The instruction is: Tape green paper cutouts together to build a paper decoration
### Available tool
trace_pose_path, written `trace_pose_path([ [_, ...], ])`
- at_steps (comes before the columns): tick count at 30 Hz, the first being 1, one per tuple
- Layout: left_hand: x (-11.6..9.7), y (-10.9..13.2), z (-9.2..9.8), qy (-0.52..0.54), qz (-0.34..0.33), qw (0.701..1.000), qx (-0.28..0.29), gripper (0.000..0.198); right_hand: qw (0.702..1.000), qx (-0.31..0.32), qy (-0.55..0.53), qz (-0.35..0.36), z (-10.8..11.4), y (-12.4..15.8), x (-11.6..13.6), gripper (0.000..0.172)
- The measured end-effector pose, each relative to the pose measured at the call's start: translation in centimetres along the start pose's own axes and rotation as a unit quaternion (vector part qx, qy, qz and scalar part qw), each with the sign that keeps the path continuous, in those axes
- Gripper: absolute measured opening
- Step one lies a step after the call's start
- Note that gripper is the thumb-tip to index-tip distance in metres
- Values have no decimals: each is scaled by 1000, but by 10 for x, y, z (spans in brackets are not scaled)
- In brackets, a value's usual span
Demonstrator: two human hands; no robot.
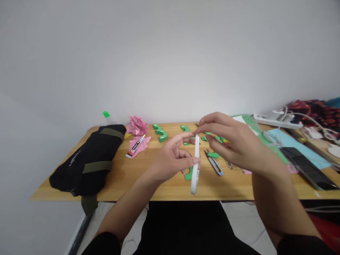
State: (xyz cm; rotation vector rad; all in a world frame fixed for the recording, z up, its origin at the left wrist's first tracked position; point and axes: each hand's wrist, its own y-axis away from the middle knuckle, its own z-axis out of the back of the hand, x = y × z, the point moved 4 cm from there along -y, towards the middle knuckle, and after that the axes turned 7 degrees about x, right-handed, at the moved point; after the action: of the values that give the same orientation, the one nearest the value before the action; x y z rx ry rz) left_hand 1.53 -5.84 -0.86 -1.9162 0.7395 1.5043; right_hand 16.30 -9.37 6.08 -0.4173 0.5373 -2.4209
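Observation:
My left hand (172,156) is closed on a white roll of tape (196,159), seen edge-on above the table, with its thumb pressed to the near side. Green print shows on the lower part of the roll. My right hand (233,141) is at the top of the roll, fingers stretched and apart, one fingertip touching or nearly touching its upper edge. Behind and below the hands lie green curved pieces (188,173), partly hidden. Blue-handled thread snips (214,163) lie on the wooden table (164,187), below my right hand.
At the left lies a black bag (91,159) with olive straps. Near it are crumpled pink paper (137,125) and a glue tube (135,146) on pink scraps. More green wavy pieces (160,133) lie farther back. A phone (309,167), power strip (277,121) and cables occupy the right.

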Motion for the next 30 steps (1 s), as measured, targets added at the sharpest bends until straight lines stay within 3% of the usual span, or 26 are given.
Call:
trace_pose_path([
  [3, 1, 1, -2, -3, 9, 1000, 12, 57, 998, -15, 21, -49, -6, 3, -7, 41],
  [6, 4, 4, 0, -12, 12, 1000, -3, 54, 982, -68, 39, -173, -13, 20, -30, 41],
  [8, 8, 5, 3, -16, 12, 999, -31, 61, 958, -79, 53, -271, -25, 44, -49, 31],
  [10, 12, 7, 6, -25, 12, 999, -47, 68, 938, 2, 54, -343, -48, 71, -66, 21],
  [13, 17, 9, 7, -41, 1, 998, -48, 68, 886, 127, 62, -441, -89, 113, -79, 33],
  [16, 20, 11, 6, -45, -26, 998, -47, 62, 865, 148, 75, -474, -119, 135, -73, 34],
  [20, 22, 14, 2, -36, -60, 997, -39, 60, 854, 161, 96, -485, -134, 132, -59, 33],
  [25, 20, 19, -1, -27, -70, 996, -46, 57, 805, 285, 75, -515, -132, 128, -55, 28],
  [30, 18, 23, 2, -15, -81, 995, -54, 55, 799, 326, 47, -504, -119, 141, -59, 17],
])
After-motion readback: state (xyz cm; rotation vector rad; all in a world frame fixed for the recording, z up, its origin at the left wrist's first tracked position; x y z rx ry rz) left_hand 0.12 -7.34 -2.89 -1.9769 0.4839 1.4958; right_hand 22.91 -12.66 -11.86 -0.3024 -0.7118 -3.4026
